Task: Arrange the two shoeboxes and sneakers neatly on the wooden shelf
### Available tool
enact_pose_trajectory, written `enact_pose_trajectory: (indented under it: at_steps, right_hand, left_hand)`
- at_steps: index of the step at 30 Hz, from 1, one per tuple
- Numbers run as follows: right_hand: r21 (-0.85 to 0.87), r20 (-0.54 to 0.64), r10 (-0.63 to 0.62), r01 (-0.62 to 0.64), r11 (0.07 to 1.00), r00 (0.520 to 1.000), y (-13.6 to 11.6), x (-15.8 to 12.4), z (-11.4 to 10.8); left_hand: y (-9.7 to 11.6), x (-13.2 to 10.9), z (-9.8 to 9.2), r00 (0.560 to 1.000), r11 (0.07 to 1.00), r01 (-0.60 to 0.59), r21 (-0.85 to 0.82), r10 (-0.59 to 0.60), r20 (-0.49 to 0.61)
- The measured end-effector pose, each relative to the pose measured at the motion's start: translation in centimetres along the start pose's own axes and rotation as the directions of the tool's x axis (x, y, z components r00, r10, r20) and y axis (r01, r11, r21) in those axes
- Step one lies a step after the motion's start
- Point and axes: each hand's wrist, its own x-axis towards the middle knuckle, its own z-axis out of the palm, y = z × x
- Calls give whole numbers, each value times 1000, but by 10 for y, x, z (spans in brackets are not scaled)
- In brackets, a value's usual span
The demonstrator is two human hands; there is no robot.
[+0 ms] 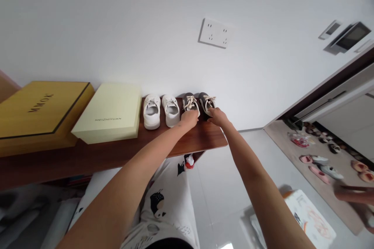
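Note:
My left hand (189, 118) grips the near end of a dark grey sneaker with cream laces (190, 102). My right hand (218, 117) is closed over the near end of its matching sneaker (207, 102), and the two shoes stand side by side. Both rest on a wooden shelf (198, 139), toes or heels against the wall. To their left stands a pair of white sneakers (161, 111), close to my left hand but not touching it. The hands hide the near ends of the dark shoes.
A mustard box (41, 111) and a pale yellow box (108, 113) sit left on the shelf. A wall socket (214, 33) is above. At right, shoes lie on a floor mat (321, 171). Another person's forearm (350, 193) enters there, above a printed package (309, 218).

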Motion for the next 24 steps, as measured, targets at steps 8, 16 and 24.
enact_pose_trajectory:
  at_steps: [8,16,24]
  right_hand:
    - [-30,33,-7,8,1000,999,-14,6,3]
    - [-40,13,2,-1,999,1000,-15,8,10]
    - [-4,2,12,-12,1000,1000,-14,10,20]
  left_hand:
    - [0,4,0,1000,999,-4,33,4,19]
    - [-1,11,12,1000,1000,1,5,-1,20]
    - [-2,18,20,1000,999,-8,-47,7,-17]
